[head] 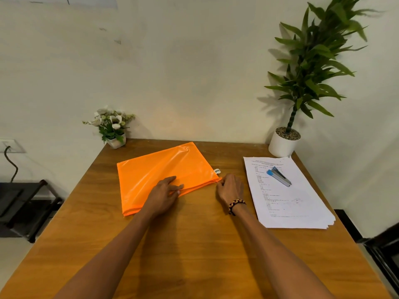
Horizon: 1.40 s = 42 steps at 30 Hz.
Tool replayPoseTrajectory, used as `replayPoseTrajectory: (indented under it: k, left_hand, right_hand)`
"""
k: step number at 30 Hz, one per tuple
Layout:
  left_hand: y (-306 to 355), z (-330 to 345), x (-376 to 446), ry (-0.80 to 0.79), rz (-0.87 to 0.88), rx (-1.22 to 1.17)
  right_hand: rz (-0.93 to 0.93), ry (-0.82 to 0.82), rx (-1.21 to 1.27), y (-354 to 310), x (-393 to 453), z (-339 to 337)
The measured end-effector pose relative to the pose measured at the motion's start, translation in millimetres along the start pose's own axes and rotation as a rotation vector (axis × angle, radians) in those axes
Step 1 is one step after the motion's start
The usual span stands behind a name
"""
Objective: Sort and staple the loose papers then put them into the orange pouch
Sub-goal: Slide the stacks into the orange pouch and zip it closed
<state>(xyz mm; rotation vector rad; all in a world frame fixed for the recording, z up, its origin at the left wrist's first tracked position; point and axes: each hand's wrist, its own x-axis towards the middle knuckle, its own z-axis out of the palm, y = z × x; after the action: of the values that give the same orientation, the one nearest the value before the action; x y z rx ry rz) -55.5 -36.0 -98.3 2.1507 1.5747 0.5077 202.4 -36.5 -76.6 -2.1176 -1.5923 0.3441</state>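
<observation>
Lying atop the papers (pixel 289 193), the stapler (pixel 279 176) sits beside the orange pouch (pixel 164 173), left hand (pixel 165 190) flat, right hand (pixel 230 187) pinching its corner.

Soft, even indoor light, fairly bright. Glare streaks the orange pouch (pixel 164 171); the tall plant (pixel 311 67) casts faint shadows on the wall (pixel 172 61) behind it. Edges bow from the wide lens.
</observation>
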Motion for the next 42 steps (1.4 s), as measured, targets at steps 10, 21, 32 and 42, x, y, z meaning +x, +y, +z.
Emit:
replayPoseTrajectory:
  k: [10,21,32,42]
  left_hand:
    - [13,0,3,0.001,0.006,0.146]
    - [52,7,17,0.038,0.091,0.262]
    - [99,36,40,-0.01,0.218,0.216]
    - [110,47,58,0.0,0.228,0.108]
  right_hand:
    - [0.077,0.035,-0.023,0,6,-1]
    - [-0.008,0.09,0.114,11,6,-16]
    - [0.163,0.158,-0.313,124,56,-80]
    - [0.089,0.234,-0.081,119,53,-75]
